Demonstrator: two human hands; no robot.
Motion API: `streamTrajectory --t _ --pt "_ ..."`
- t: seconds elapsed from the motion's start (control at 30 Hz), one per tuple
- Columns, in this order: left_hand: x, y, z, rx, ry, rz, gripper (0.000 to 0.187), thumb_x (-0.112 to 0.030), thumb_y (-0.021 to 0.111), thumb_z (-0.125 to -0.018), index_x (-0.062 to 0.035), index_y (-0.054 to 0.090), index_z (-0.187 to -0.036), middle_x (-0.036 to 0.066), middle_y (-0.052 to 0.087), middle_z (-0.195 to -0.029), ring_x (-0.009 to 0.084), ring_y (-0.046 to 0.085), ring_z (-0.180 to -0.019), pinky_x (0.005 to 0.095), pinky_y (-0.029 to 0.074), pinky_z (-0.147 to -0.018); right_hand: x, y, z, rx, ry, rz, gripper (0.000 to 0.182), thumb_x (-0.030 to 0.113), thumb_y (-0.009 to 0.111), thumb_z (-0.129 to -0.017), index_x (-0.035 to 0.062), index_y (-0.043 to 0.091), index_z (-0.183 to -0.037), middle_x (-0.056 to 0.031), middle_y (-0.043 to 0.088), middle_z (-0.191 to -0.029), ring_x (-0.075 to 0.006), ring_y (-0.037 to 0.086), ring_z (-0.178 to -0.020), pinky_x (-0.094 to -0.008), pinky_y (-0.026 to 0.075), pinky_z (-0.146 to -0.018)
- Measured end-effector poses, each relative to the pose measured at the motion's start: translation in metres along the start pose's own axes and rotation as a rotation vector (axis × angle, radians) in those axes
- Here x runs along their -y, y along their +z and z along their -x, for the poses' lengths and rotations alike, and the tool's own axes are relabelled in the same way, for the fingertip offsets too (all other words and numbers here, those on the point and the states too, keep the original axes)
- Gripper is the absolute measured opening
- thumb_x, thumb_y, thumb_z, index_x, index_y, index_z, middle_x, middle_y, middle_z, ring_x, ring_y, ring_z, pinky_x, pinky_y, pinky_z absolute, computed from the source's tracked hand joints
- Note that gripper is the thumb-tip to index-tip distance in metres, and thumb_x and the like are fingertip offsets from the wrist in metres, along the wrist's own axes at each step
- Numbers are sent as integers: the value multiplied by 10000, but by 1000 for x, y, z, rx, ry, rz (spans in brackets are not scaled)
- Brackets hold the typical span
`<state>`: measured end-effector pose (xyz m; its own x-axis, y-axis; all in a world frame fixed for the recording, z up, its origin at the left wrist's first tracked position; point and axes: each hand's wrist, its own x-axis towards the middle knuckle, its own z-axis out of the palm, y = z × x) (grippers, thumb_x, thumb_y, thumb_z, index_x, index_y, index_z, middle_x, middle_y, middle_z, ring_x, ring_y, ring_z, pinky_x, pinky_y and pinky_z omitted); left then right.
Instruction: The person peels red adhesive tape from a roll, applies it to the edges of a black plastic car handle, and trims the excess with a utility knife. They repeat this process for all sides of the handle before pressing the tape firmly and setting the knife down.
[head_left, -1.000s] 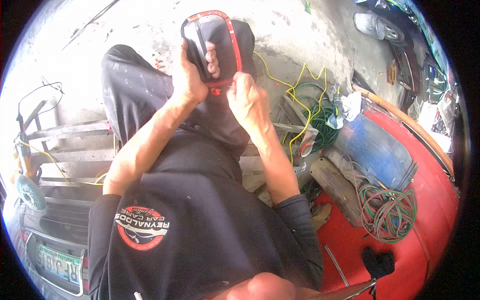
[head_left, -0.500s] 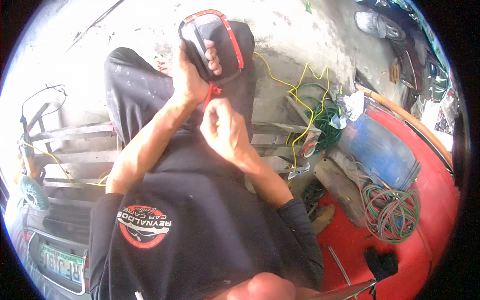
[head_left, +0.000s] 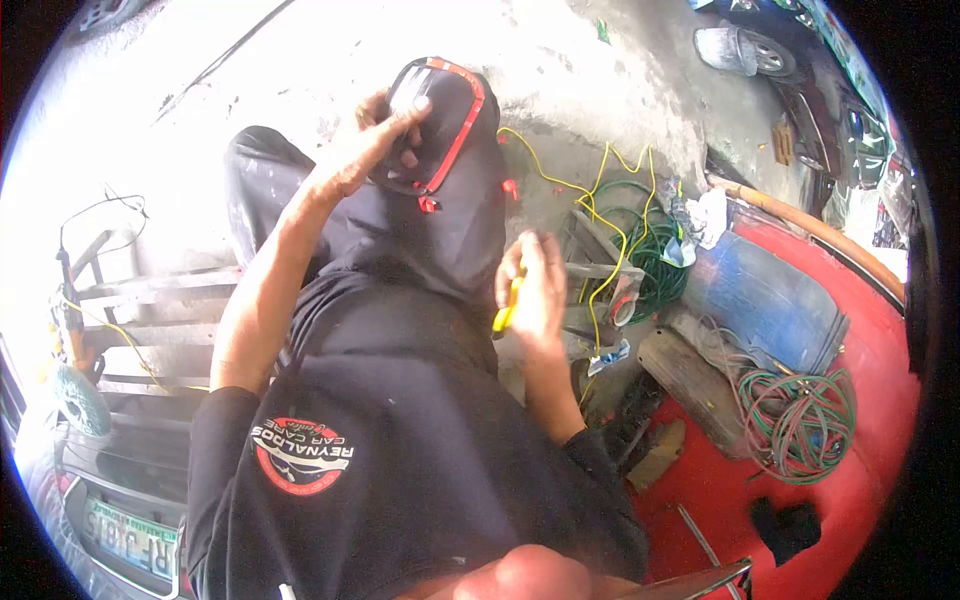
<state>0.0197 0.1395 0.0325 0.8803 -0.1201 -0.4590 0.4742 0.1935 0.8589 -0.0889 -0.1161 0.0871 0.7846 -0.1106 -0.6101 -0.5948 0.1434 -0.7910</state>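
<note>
Head view. The person sits with knees drawn up. The left hand grips a dark panel edged in red, fingers wrapped over its near rim and thumb behind, holding it propped on the raised knee, apparently to steady it at working height. The right hand hangs lower, beside the thigh, fingers curled shut around a small yellow tool; only a sliver of the tool shows, so its kind cannot be told. A yellow wire trails over the concrete floor towards a green coiled hose. A red drum is cut off at right. Glare washes out the upper left.
</note>
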Motion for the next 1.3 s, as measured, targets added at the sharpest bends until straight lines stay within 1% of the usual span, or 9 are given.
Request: streamTrajectory --t 0.07,0.1,0.2,0.27,0.33,0.6,0.8,0.83,1.3 --pt "21 -4 -12 -109 94 -174 669 -469 758 -894 30 553 -1290 96 661 -921 136 607 -694 296 539 -637 12 -25 -20 -22 2 214 202 272 533 -1057 71 548 -1076 -33 502 -692 -159 479 -436 -280 379 -366" --pt "26 0 -13 -177 145 -272 716 -486 757 -889 39 535 -1323 116 664 -961 146 609 -716 304 540 -645 4 -41 -41 -195 -520 678 203 261 531 -1056 59 545 -1073 -31 505 -696 -146 466 -430 -278 377 -364" --pt "19 6 -15 -239 187 -390 846 -550 742 -874 49 476 -1409 229 595 -1205 276 553 -1048 387 470 -891 5 -44 -57 -258 -774 821 216 235 507 -1060 25 545 -1091 -31 540 -728 -103 462 -440 -266 398 -396" --pt "17 12 -7 -219 162 -407 928 -596 728 -864 49 435 -1461 323 522 -1407 396 494 -1357 462 400 -1129 23 -19 -38 -139 -354 532 211 222 495 -1062 24 552 -1106 -31 552 -734 -90 472 -454 -257 408 -416" --pt "18 14 -4 -168 188 -460 897 -579 731 -869 20 442 -1471 298 518 -1430 397 488 -1364 462 398 -1132 34 4 -38 70 -393 472 202 192 486 -1071 24 579 -1135 -11 538 -682 -82 504 -464 -232 412 -412" --pt "28 22 11 -220 386 -538 655 -405 764 -893 -96 555 -1431 204 596 -1361 344 553 -1287 459 430 -1094 40 40 -69 18 -337 522 138 124 574 -1015 5 641 -993 -58 602 -687 -119 594 -532 -280 511 -491" --pt "35 27 10 -232 387 -310 558 -266 790 -884 -97 612 -1385 149 637 -1276 275 599 -1212 413 449 -1073 32 42 -75 -29 -338 510 110 109 633 -975 1 647 -955 -87 664 -721 -157 686 -572 -297 535 -492" --pt "33 26 10 -210 334 -300 573 -259 790 -902 -55 592 -1400 131 624 -1376 221 570 -1267 364 409 -1115 29 42 -77 -40 -343 488 96 100 644 -964 4 649 -958 -94 675 -728 -168 699 -572 -300 540 -495" --pt "30 30 10 -212 324 -250 576 -238 789 -904 -54 584 -1410 122 629 -1371 198 578 -1249 348 426 -1096 26 40 -82 9 -292 439 110 120 640 -975 14 657 -950 -39 625 -702 -102 630 -552 -259 521 -498"
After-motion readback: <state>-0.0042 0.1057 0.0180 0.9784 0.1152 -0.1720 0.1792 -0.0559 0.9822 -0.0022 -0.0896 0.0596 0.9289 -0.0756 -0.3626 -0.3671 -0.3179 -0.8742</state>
